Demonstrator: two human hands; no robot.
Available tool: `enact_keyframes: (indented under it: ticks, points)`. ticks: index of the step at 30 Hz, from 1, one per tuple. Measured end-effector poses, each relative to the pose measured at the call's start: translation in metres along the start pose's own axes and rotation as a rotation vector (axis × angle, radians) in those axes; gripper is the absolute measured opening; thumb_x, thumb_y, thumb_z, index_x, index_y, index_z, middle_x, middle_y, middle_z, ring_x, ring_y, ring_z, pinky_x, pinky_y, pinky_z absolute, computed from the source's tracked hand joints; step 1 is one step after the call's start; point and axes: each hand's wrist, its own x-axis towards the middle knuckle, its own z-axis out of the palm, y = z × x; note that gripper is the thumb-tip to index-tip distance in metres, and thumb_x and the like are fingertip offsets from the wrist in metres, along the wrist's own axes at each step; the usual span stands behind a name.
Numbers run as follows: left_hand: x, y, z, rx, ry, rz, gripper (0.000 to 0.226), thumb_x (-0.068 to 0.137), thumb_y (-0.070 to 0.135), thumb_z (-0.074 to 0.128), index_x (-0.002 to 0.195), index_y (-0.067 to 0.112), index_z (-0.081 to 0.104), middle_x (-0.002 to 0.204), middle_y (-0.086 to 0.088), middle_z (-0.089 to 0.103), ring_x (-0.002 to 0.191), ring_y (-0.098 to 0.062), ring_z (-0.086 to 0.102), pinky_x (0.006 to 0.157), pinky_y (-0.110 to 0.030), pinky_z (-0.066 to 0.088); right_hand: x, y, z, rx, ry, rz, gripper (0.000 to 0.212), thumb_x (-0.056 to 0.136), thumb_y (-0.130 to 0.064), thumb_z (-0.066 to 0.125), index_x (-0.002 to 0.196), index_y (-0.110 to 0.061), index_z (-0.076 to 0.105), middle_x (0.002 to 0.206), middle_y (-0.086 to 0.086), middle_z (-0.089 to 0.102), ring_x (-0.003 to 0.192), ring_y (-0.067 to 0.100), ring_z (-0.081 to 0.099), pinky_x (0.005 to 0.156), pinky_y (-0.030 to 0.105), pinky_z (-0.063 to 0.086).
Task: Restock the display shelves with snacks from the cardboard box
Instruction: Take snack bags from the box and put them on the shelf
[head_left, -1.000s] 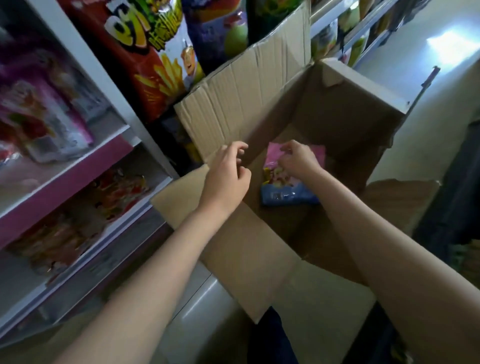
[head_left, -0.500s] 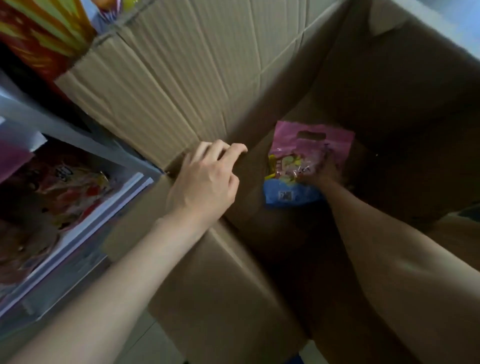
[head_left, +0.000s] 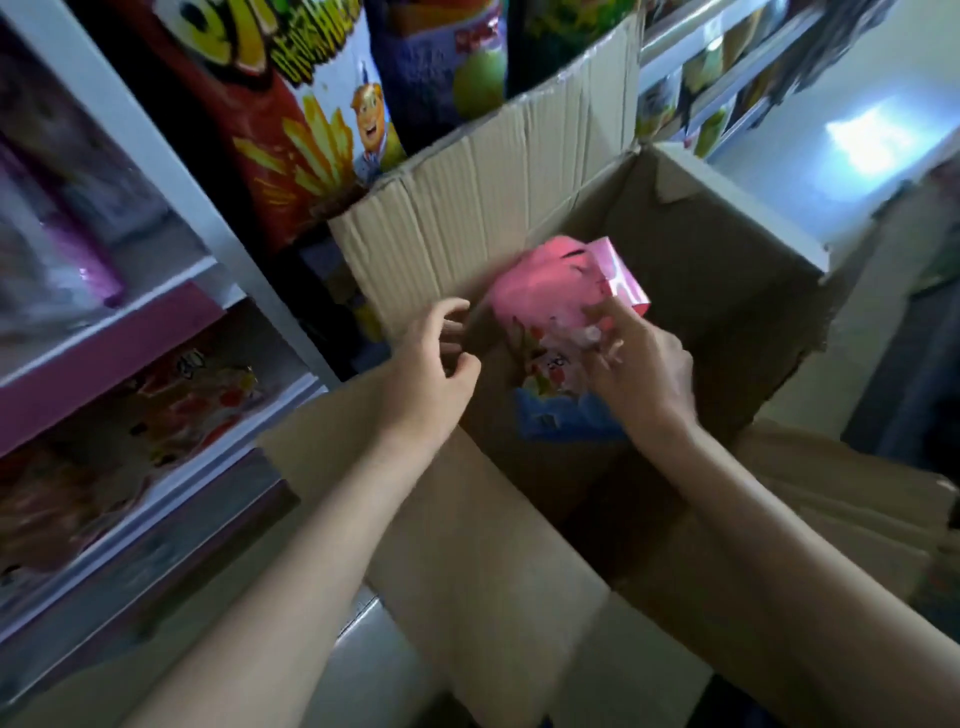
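gripping the pink snack bag (head_left: 558, 312) in the right hand (head_left: 641, 374), lifting it at the mouth of the cardboard box (head_left: 493, 519). hovering the left hand (head_left: 428, 379) loosely open, holding nothing, just beside the bag. looking light, soft and crinkly, likely slippery and crushable; pinching the flat sealed top edge probably safest. waiting beside: display shelves (head_left: 171, 306).

The cardboard box (head_left: 701, 291) is open at the top, and both forearms pass between its 4 spread flaps. Its raised left flap (head_left: 493, 192) stands against the shelves (head_left: 171, 291), blocking the packets (head_left: 291, 135) behind it.
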Motion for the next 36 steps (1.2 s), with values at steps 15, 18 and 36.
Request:
enact_keyframes:
  ticks: [15, 18, 36]
  points:
    - [-0.27, -0.06, -0.261, -0.376, -0.03, -0.255, 0.084, 0.061, 0.029, 0.083, 0.128, 0.027, 0.032, 0.125, 0.005, 0.053, 0.098, 0.013, 0.056, 0.081, -0.007, 0.045, -0.237, -0.222, 0.018, 0.494, -0.326, -0.3, 0.038, 0.074, 0.0, 0.064, 0.088, -0.035, 0.057, 0.055, -0.012, 0.052, 0.048, 0.006, 0.047, 0.05, 0.029, 0.041]
    - [-0.319, -0.132, -0.304, -0.236, 0.112, -0.448, 0.125, 0.026, 0.064, 0.084, 0.134, 0.025, 0.033, 0.12, 0.007, 0.057, 0.108, -0.009, 0.058, 0.09, -0.025, 0.047, -0.268, -0.249, 0.123, 0.442, -0.538, -0.301, 0.041, 0.074, 0.005, 0.056, 0.101, -0.026, 0.062, 0.058, -0.009, 0.053, 0.048, 0.002, 0.047, 0.051, 0.018, 0.04]
    - [-0.299, -0.326, -0.379, 0.442, 0.355, -0.592, 0.056, 0.083, 0.013, 0.066, 0.135, 0.009, 0.045, 0.138, -0.022, 0.041, 0.124, -0.036, 0.043, 0.101, -0.036, 0.033, -0.275, -0.378, 0.362, 0.271, -0.805, -0.49, 0.049, 0.087, 0.006, 0.048, 0.133, -0.01, 0.05, 0.15, 0.017, 0.023, 0.136, 0.031, 0.027, 0.109, 0.027, 0.024]
